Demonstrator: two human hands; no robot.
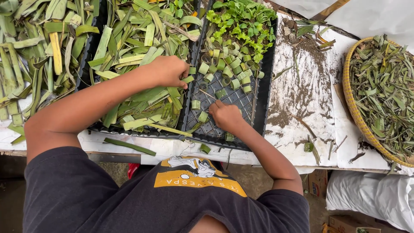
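My left hand [168, 71] is closed on a short green leaf strip [187, 79], over the right edge of a black tray of cut leaf strips [138, 56]. My right hand [225, 115] rests on a black mesh tray [235, 99], its fingers pinched on a thin stick [208, 94]. Several small rolled leaf rings [228, 69] stand in rows in the mesh tray. Beyond them, at the tray's far end, are green seedlings [243, 21]. A few loose rings [202, 116] lie near my right hand.
A heap of long green leaves [34, 51] lies at the left. Dark soil [297, 99] is scattered on the white sheet to the right. A woven basket [350, 103] of dried leaves sits far right. A white sack [371, 194] lies below the table edge.
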